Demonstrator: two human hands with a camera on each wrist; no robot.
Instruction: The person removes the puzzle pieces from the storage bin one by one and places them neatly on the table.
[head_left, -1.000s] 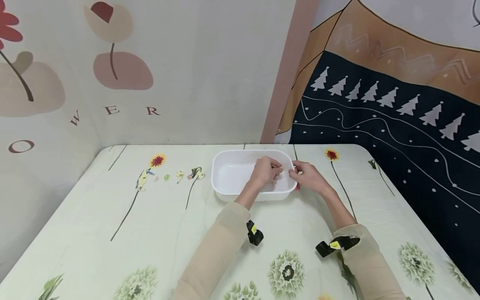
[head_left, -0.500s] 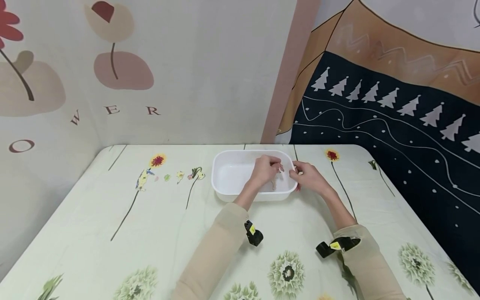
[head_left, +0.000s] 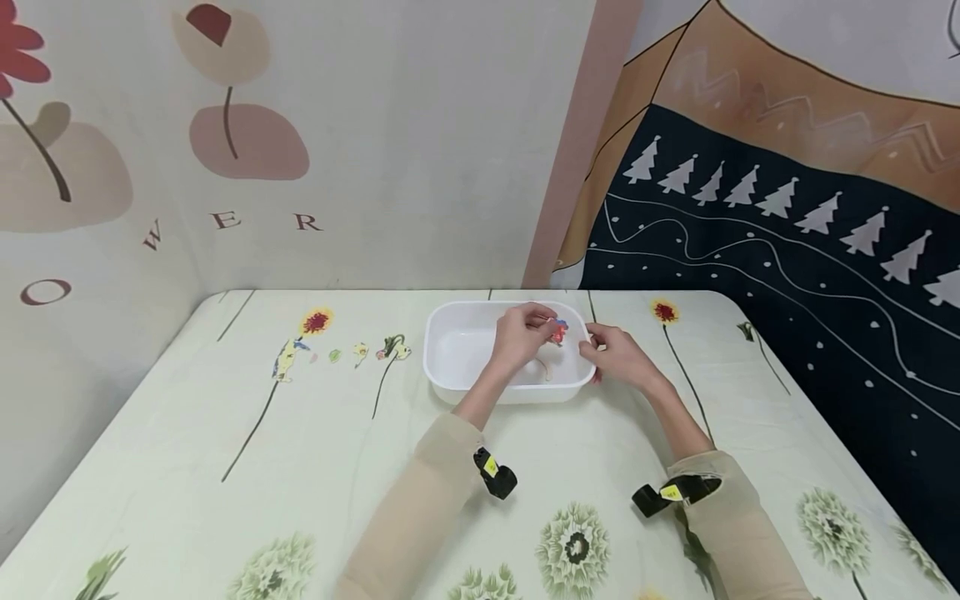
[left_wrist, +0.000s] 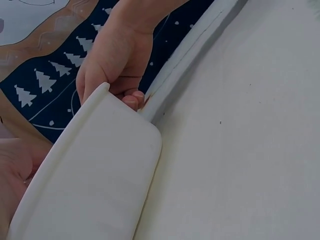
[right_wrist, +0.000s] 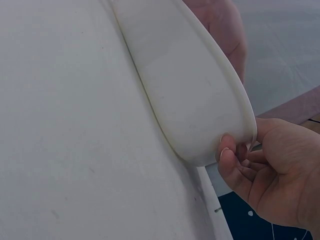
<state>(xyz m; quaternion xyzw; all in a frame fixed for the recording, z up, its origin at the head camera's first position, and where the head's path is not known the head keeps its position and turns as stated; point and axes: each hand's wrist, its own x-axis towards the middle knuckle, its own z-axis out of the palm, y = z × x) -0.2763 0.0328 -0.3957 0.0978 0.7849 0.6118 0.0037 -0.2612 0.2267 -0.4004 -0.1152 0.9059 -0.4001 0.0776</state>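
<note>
A white plastic basin [head_left: 465, 392] stands near the far edge of the table. My left hand [head_left: 519, 337] is over its right half, with thumb and fingers curled together at a small red-and-blue flat piece [head_left: 558, 332]. This piece looks like a sticker or cutout, close to the inside of the basin's right end. My right hand [head_left: 618, 354] grips the rim at that end; in the right wrist view its fingers [right_wrist: 227, 157] bend under the basin's corner. The left wrist view shows mostly the basin's outer wall [left_wrist: 105, 165], which hides the fingertips of my left hand [left_wrist: 15, 170].
Left of the basin, small coloured cutouts [head_left: 360, 353] lie in a loose row on the flowered tablecloth [head_left: 322, 433]. A blue-and-yellow figure piece [head_left: 285, 360] is at the row's left end. A pale wall hanging [head_left: 420, 150] rises behind the table's far edge.
My left hand has drawn slightly left and up from the basin's right end, and the red-and-blue piece has come into sight beside its fingertips. My right hand has stayed on the rim.
</note>
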